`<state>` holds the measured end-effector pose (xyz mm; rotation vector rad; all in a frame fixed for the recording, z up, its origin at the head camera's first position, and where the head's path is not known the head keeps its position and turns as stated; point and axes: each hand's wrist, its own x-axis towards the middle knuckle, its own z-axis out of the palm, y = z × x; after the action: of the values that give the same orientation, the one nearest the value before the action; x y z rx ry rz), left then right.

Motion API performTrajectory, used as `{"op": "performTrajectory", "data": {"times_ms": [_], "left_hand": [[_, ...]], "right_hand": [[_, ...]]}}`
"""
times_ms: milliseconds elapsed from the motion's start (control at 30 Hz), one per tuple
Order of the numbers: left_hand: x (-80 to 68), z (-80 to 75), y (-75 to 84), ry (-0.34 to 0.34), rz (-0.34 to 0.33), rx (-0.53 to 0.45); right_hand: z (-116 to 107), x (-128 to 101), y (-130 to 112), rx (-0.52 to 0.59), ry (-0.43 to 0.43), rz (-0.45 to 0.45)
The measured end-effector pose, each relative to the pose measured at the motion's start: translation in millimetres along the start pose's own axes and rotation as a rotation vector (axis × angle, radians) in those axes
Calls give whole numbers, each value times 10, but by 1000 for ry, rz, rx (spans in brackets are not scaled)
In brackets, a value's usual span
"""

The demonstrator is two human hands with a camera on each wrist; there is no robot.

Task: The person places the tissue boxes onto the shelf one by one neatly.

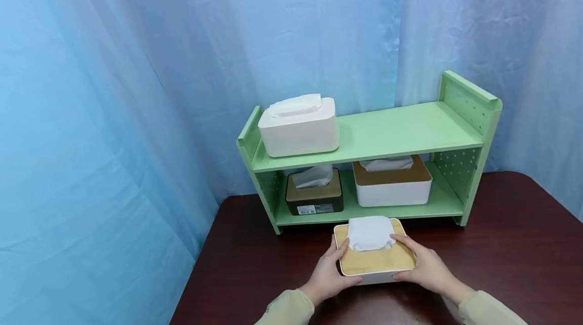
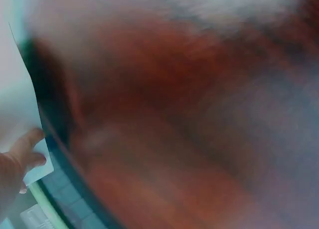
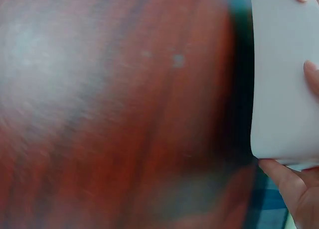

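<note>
A tissue box [image 1: 378, 262] with a white body and a light wooden lid is in front of the shelf, a white tissue [image 1: 371, 233] spread over its top. My left hand [image 1: 329, 273] grips its left end and front corner. On the right side my right hand [image 1: 428, 267] holds it, one finger on the lid near the tissue and the thumb at the front. The right wrist view shows the white box wall [image 3: 281, 89] between my fingers. Part of that wall [image 2: 17, 104] also appears beside my left hand in the left wrist view. Whether the box touches the table is unclear.
A green two-level shelf [image 1: 387, 125] stands behind on the dark red-brown table [image 1: 255, 264]. Its upper level carries a white tissue box [image 1: 300, 137] at the left. Below are a dark tissue box [image 1: 314, 193] and a white one with a brown lid [image 1: 393, 193]. Blue curtains hang behind.
</note>
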<state>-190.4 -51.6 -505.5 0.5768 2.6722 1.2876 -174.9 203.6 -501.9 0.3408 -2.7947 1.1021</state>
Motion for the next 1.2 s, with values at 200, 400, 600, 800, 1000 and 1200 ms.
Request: {"op": "performTrajectory", "data": {"times_ms": [200,400,600,800,1000,1200], "left_hand": [[52,-202,236,38,100,29],[85,-433,507,101,243,74],[74,-616,712,175,399,162],[79,-819,945,257,570,229],[155,-996,1161,261,616,189],[286,-1082,1255,239,597,192]], "right_hand": [[-234,76,-188,-26,107,-71],[-494,138,-425,-51,219,-146],[-708,132,-651,-64,309,-219],[-907,156,-827,-90,423,-331],[-1120,230,-963,-92,468,-386],[-1225,325,-998,-94,469,-374]]}}
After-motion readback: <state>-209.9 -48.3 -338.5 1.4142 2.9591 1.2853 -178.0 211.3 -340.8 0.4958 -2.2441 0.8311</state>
